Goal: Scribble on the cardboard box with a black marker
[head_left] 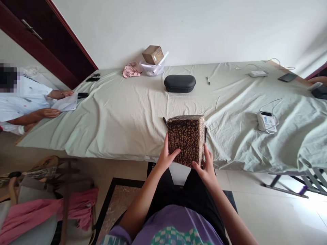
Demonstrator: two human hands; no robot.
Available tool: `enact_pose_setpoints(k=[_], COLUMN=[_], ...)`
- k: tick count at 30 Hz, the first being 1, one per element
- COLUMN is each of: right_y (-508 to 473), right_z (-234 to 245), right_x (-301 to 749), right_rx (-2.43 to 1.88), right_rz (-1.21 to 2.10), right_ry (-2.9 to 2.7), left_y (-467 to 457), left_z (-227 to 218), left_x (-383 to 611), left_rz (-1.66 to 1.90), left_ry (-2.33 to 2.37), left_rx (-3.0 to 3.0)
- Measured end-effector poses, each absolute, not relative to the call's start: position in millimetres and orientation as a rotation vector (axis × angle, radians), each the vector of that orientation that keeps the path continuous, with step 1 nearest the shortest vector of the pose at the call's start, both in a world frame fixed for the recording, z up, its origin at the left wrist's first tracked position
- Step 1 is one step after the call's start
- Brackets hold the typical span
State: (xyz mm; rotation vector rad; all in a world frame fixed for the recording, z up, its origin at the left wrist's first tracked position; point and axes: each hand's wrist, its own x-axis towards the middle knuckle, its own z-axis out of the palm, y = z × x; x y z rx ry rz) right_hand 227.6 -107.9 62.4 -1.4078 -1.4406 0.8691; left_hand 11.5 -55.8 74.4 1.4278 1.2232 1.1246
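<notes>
A brown cardboard box (pixel 186 141), its front covered in black scribbled lines, is held up in front of me at the table's near edge. My left hand (pixel 167 156) grips its left side, thumb across the front face. On the lower right corner, my right hand (pixel 205 168) is closed with the thumb on the front; its other fingers are partly hidden. Just behind the box, the tip of a black pen-like thing (pixel 165 120) shows on the cloth. A dark edge of something (pixel 205 134) peeks out at the box's right.
A black hard case (pixel 180 83) lies mid-table on the pale green cloth (pixel 122 115), near a marker (pixel 208 80). Behind are a plastic tub (pixel 153 70) with another box (pixel 152 54) and a pink cloth (pixel 132 69). A power strip (pixel 267 122) lies right. Another person's hands (pixel 51 112) hold paper, left.
</notes>
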Motion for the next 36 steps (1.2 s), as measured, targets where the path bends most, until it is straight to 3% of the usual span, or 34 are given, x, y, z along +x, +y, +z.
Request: enact_pose_setpoints(k=[7,16,23,27,36], right_y=[-91,-92,-75,-52,-17], right_z=[56,65,58,42,26], right_x=[202,178,205,231,267], right_rx=[-1.540,-1.630,-1.492,-1.711,-1.627], right_rz=[0.472,0.360,0.574,0.547,0.679], right_ry=[-1.483,-1.555,-1.576,-1.497,-1.992], left_y=[-47,-48,-39,-38,-39], left_z=[70,103,108,105,100], left_x=[19,24,36,35,33], left_rz=[1.160,0.998,0.977,0.989,1.029], left_ry=[1.353,1.459,1.642,1.688,1.689], left_rx=[1.536,1.560,1.516,1.447,1.473])
